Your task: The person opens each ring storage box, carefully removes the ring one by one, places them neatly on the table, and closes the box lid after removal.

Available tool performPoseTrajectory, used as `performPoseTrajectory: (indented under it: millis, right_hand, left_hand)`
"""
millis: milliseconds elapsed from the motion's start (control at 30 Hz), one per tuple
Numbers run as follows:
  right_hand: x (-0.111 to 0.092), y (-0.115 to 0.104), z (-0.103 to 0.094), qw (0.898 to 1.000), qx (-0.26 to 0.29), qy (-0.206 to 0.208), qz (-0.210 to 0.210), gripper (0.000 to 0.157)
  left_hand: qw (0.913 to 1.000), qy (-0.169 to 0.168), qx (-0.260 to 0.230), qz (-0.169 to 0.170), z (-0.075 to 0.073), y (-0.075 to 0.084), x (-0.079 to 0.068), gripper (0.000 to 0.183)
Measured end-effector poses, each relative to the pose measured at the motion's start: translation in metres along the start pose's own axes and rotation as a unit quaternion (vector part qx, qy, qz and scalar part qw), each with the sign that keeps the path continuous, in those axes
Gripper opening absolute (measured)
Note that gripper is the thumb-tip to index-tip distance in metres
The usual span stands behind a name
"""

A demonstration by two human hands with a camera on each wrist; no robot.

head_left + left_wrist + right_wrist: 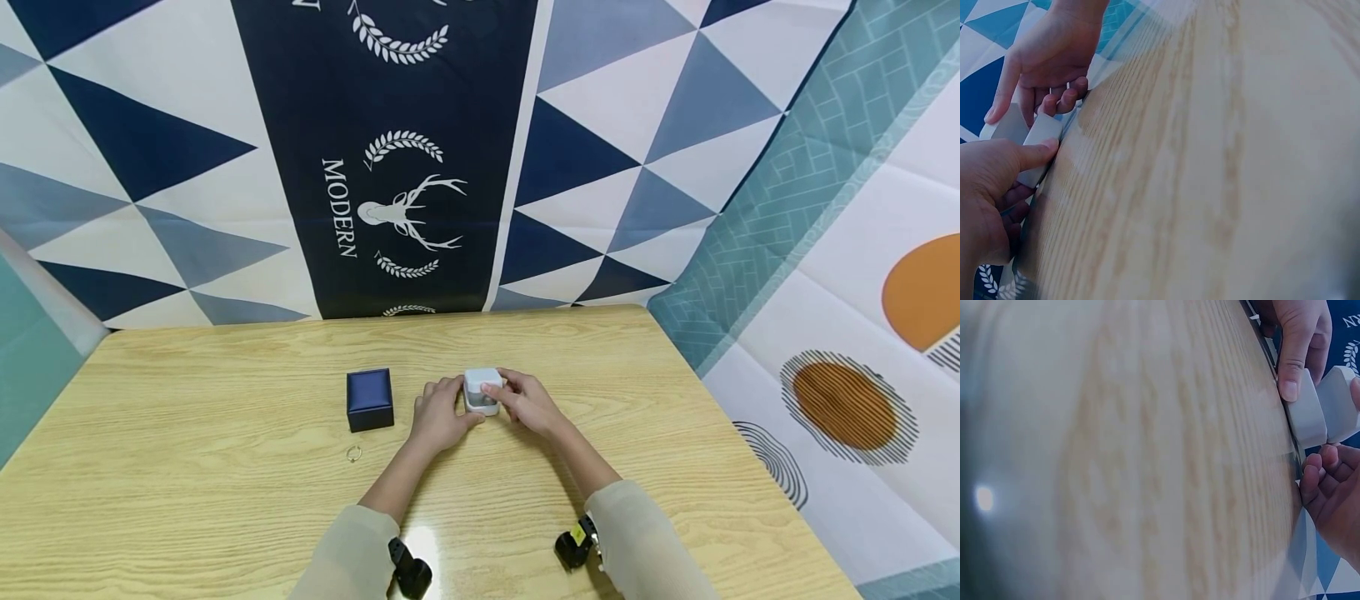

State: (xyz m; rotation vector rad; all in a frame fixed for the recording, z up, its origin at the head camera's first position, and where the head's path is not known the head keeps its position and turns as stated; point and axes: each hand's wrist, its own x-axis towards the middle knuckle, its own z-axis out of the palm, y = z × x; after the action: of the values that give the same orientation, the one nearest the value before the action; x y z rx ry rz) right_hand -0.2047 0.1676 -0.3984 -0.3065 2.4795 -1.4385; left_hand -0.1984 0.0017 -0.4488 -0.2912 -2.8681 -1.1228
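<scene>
A small white box (482, 377) stands on the table between both hands, right of the middle of the head view. My left hand (437, 421) holds its base (1044, 132) from the left, the thumb pressed on the near side. From the right, my right hand (531, 406) pinches the lid (1339, 403) between thumb and fingers. That lid is tilted apart from the base, as both wrist views show. What lies inside the box is hidden. Left of the hands sits a dark blue ring box (370, 398), closed. Nearer the front lies a thin gold-coloured ring (354, 453).
The light wood table (225, 500) ends at a back edge against a patterned cloth (420, 208) with triangles and a deer head. Another cloth (847, 400) with orange ovals hangs along the right side.
</scene>
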Motion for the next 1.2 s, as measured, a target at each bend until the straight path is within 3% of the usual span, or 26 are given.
performPoseTrajectory:
  millis: [200,500,1200]
  right_hand:
    - [0.001,0.003,0.000,1.000,-0.003,0.002,0.001,0.059]
    - [0.021,0.037,0.005,1.000,0.004,0.022,0.008,0.066]
    - [0.021,0.038,0.006,0.999,0.013,0.043,0.003,0.063]
  left_hand:
    - [0.9999,-0.005,-0.009,-0.003,0.000,-0.001,0.001,0.068]
    - [0.9998,-0.012,-0.009,-0.011,0.001,-0.002,0.002,0.070]
    - [0.9998,-0.012,-0.011,-0.013,0.002,-0.002,0.002,0.069]
